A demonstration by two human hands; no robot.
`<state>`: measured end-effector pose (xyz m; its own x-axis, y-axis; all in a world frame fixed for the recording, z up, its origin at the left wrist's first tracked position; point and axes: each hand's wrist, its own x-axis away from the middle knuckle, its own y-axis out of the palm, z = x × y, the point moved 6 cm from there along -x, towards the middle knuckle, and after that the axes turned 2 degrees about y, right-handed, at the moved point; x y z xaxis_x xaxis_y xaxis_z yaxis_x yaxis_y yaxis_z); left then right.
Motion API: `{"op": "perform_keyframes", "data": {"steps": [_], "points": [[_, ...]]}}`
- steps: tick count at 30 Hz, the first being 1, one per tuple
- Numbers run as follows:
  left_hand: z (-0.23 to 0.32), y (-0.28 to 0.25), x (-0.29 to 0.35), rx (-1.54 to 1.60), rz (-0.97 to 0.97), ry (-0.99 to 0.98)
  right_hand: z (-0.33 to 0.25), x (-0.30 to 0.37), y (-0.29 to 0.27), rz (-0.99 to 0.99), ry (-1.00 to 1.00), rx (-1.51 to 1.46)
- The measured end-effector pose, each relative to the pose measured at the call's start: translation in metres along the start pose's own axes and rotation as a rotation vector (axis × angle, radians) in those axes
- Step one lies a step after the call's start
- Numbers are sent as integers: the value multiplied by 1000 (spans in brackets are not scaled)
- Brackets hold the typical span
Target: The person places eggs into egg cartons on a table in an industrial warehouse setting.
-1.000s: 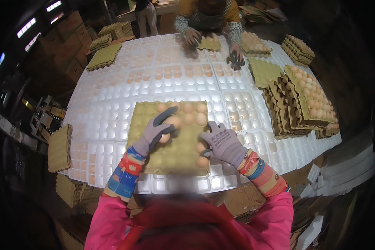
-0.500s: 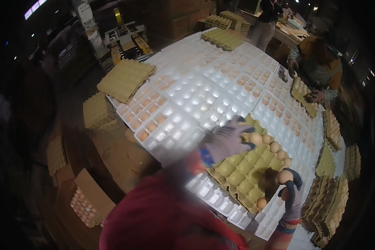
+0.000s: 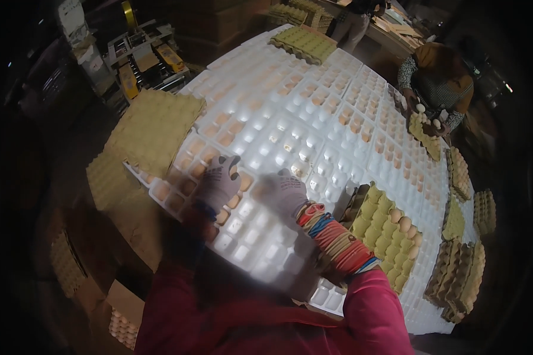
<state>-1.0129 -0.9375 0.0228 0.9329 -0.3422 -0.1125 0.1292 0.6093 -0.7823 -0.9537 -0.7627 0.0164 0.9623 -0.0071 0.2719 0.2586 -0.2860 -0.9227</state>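
Over a white plastic egg tray point(image 3: 260, 234), my left hand point(image 3: 217, 184) in a pale glove curls its fingers round a brown egg point(image 3: 234, 172), which is partly hidden. Brown eggs point(image 3: 233, 202) sit in the tray's pockets beside that hand. A short way to the right, my right hand point(image 3: 285, 194), also gloved, hovers above the tray's pockets. Its fingers are blurred and turned away, so what they hold is hidden. Coloured bands circle its wrist. A yellow-green pulp egg tray point(image 3: 380, 232), right of my right forearm, carries a few brown eggs point(image 3: 405, 224) along its right side.
White trays, many holding eggs, cover the table. Stacked pulp trays point(image 3: 154, 127) lie at the left edge, more point(image 3: 302, 44) at the far end, and filled stacks point(image 3: 456, 275) at the right. A co-worker point(image 3: 441, 83) handles eggs across the table. A box of eggs point(image 3: 123, 326) stands lower left.
Both hands have swung left, from the pulp tray to the white tray. The pulp tray holds fewer eggs. The egg seen in my right hand is now out of sight.
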Motion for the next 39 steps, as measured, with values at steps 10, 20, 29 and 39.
{"op": "perform_keyframes", "data": {"steps": [10,20,29,39], "points": [[-61,-1,-118,397,-184,-220,-22,-97,-24,432,-62,-301],[-49,96,-144,-680,-2,349,17,30,-104,549,-48,-504],[290,108,2,74,-356,1082,253,299,-133,565,509,-89],[389,176,34,29,-436,1001,373,378,-94,769,130,-1746]]}}
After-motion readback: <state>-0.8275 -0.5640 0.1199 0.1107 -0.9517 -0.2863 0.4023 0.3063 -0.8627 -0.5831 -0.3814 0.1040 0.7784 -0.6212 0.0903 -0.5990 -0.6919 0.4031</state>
